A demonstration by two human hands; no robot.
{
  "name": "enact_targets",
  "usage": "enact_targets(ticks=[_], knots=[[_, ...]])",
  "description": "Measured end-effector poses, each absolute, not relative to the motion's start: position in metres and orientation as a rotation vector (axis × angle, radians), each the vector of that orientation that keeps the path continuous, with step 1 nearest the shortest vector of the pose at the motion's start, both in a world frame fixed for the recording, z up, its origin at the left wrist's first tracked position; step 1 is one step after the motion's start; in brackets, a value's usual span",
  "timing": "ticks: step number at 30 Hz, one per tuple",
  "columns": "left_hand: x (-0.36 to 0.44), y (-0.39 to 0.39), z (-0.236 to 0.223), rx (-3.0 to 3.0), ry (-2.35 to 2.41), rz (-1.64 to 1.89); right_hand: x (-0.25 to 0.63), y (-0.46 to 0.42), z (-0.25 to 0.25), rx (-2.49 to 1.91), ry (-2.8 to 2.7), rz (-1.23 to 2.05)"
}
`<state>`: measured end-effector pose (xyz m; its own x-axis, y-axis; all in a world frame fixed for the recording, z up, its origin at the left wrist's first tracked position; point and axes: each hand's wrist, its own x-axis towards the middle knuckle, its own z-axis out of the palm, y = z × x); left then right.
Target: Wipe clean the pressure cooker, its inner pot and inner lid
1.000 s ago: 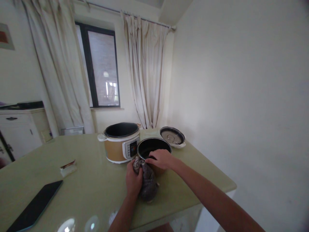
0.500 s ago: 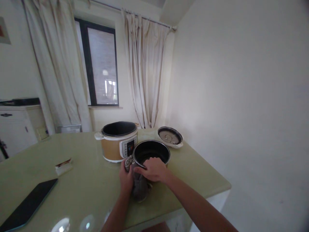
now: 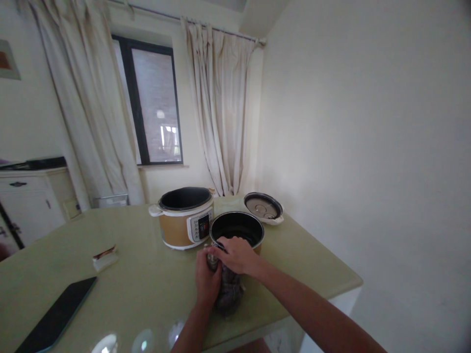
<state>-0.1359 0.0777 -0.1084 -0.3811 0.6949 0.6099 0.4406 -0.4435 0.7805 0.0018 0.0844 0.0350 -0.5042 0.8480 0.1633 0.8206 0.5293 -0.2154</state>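
On the table, a round black-lined pot stands upright near the right side. My right hand is closed over its near rim, the fingertips partly hidden. My left hand is wrapped round a bunched grey cloth with a patterned end. The cloth lies against the near side of the pot, under my right hand. Beside the pot, on its left, is a white and gold electric cooker with its top uncovered and a control panel in front. A round lid lies underside up behind the pot, to the right.
A dark flat tablet-like object lies on the pale green table at the front left. Behind it is a small white packet with a reddish-brown edge. The table's right edge runs close to the wall.
My left hand and the cloth have shifted right, close against my right hand. My right hand remains at the pot's near rim. The whole view has shifted slightly.
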Motion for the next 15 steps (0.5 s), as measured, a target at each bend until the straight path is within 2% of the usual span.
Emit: enact_targets(ticks=[5,10,15], knots=[[-0.140,0.087,-0.107,1.452,1.643,1.933,0.063,0.107,0.045,-1.120,-2.694,0.127],[-0.143,0.097,-0.110,1.278,1.609,1.934,0.075,0.112,0.034,-1.561,-2.786,-0.145],[-0.143,0.098,-0.113,1.357,1.600,1.893,0.037,0.088,0.017,-1.538,-2.647,-0.207]])
